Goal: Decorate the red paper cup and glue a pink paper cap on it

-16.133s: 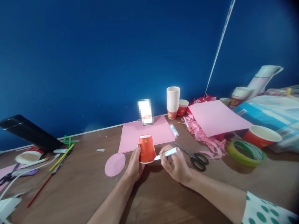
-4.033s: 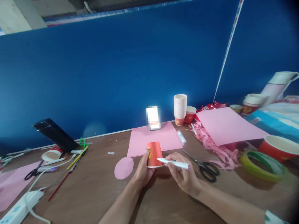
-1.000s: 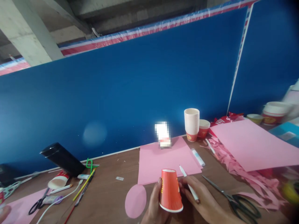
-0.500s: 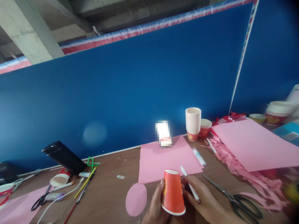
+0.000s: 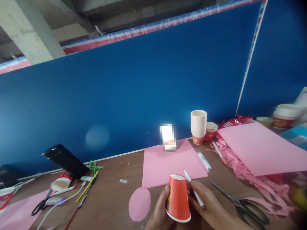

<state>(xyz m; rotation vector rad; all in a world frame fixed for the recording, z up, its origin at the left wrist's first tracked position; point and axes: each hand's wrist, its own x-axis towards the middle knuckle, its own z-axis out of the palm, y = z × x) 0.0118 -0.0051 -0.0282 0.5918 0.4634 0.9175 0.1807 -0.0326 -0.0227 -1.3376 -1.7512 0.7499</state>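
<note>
We see one left hand (image 5: 158, 209) grasping the left side of one red cup (image 5: 178, 199), held upside down in front of the pink paper stack (image 5: 165, 169). One right hand (image 5: 207, 201) grips one white marker (image 5: 197, 195), its fingers against the cup's right side. We count one pink oval (image 5: 139, 204) just before the stack's front left corner, one glue stick (image 5: 204, 160) at its right edge and one pair of scissors (image 5: 236, 202) to its front right. Behind the stack's right side stand one tall cup tower (image 5: 198, 124) and one short cup tower (image 5: 211, 131).
</note>
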